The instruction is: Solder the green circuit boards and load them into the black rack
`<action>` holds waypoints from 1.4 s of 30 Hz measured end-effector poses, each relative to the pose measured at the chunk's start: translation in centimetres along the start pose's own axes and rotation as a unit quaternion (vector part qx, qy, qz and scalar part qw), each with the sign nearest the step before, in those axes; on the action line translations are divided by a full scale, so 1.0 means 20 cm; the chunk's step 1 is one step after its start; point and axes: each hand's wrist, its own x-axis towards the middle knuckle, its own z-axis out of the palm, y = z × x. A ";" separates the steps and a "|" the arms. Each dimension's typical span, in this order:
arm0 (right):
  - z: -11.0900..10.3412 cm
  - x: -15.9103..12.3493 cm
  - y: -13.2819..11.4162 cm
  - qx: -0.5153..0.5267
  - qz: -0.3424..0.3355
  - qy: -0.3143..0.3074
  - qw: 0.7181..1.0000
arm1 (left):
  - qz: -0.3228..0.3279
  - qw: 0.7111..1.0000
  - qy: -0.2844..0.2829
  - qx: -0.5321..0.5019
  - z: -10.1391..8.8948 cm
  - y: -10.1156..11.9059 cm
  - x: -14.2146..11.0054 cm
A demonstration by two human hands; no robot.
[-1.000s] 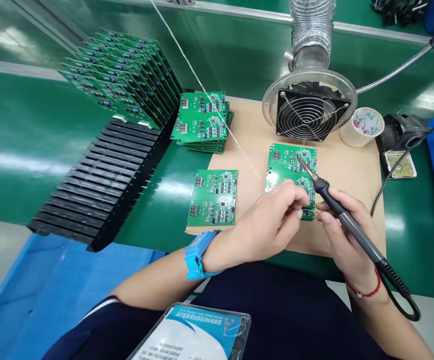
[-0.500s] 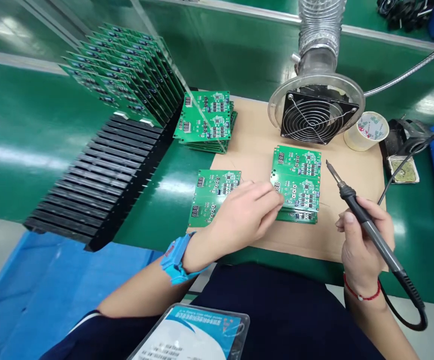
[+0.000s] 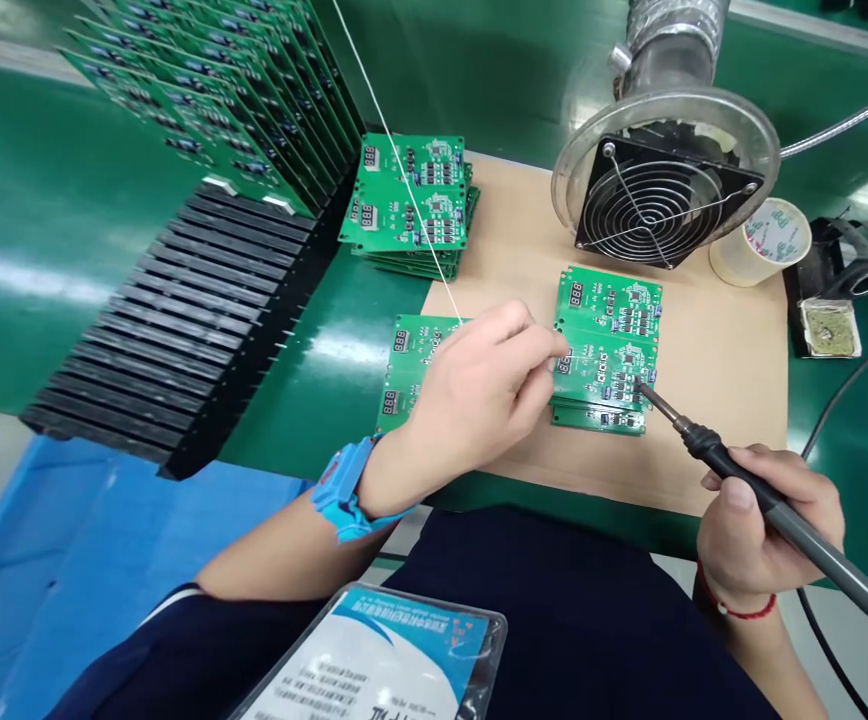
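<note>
My right hand (image 3: 768,520) grips a soldering iron (image 3: 734,470), its tip at the lower right of a green circuit board (image 3: 584,330). That board lies over another board (image 3: 588,418), whose lower edge sticks out. My left hand (image 3: 486,385) is closed in a pinch at the board's left edge. A thin pale solder wire (image 3: 404,170) runs from above down to this hand; its end is hidden by the fingers. Partly under my left hand lies another circuit board (image 3: 404,365).
A stack of boards (image 3: 411,190) stands behind on brown cardboard (image 3: 509,220). At left, a black slotted rack (image 3: 179,310) holds upright boards (image 3: 239,90). A fume fan (image 3: 651,210), a tape roll (image 3: 764,245) and an iron stand with sponge (image 3: 830,328) are at right.
My left hand has moved left from near my right hand to the board's left edge. The iron's tip swung off the board to the right, then came back to its lower right part.
</note>
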 end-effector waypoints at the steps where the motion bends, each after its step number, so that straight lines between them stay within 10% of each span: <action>1: 0.00 0.00 0.00 -0.001 0.000 -0.002 1.000 | 0.002 1.000 0.001 0.003 0.00 0.00 0.00; 42: -0.01 0.02 -0.04 -0.032 -0.034 -0.064 0.997 | 0.000 0.999 -0.043 -0.022 0.04 0.04 0.02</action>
